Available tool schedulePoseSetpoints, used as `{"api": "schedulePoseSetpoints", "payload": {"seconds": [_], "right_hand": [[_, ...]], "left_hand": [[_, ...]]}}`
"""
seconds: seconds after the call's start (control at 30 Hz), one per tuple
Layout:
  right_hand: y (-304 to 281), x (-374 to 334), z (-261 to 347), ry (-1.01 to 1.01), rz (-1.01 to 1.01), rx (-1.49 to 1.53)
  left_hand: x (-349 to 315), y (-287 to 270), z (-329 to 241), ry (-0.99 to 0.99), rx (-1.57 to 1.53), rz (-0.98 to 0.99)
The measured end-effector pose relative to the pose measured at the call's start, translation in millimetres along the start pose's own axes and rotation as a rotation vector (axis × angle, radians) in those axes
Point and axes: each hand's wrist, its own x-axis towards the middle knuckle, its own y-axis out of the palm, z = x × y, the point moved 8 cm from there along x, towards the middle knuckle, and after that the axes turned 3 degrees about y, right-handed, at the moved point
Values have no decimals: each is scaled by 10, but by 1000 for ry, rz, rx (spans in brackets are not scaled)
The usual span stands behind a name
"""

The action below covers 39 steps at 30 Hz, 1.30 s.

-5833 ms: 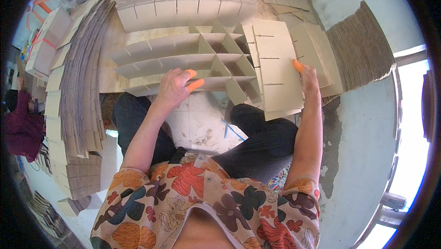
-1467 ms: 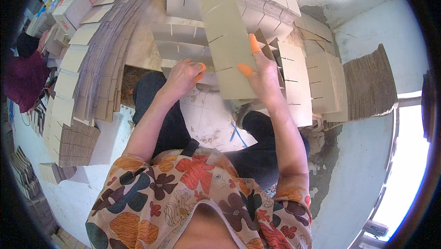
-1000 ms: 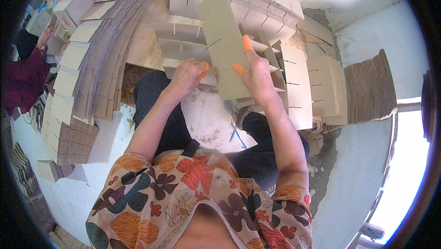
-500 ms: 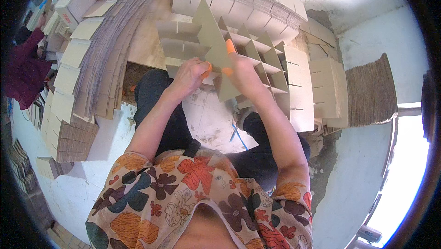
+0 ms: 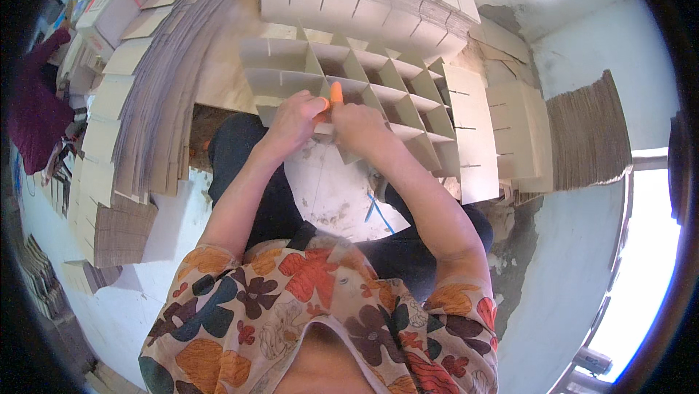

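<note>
Left hand (image 5: 293, 122): pinching my grid (image 5: 353, 88), near side
Right hand (image 5: 358, 130): against it; hold hidden, can't tell
Board (image 5: 227, 66), near edge: press square

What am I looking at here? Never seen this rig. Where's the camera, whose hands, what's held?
No robot: these are a person's two bare hands, apart from orange finger covers. The camera is a wide fisheye on the person's head, looking down, so straight edges bend near the rim.

On the wooden board in front sits a grid of interlocked cardboard strips. The left hand and right hand meet at its near edge; the fingers hide the exact grip.

Slotted cardboard is stacked beyond it and to the left, with more on the right. At far left, another person in a maroon top.
</note>
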Motion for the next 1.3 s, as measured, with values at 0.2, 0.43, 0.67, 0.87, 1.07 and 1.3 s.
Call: {"api": "schedulePoseSetpoints", "payload": {"seconds": [0.2, 0.43, 0.67, 0.87, 1.07, 1.3], "right_hand": [[-674, -569, -458, 4, -606, 263], [-322, -1738, -2887, 773, -727, -81], [482, -1995, -3521, 673, -499, 850], [524, -2280, -3755, 707, -728, 1149], [128, -2497, -3566, 795, -852, 1208], [-567, -2020, -2692, 142, -902, 1307]], "left_hand": [[-24, -67, -65, 80, 61, -29], [-44, -198, -216, 114, 98, -52], [-90, -186, -117, 81, 127, -70], [-57, -175, -175, 133, 150, -79], [-75, -163, -154, 118, 139, -75], [-100, -244, -133, 38, 124, -75]]}}
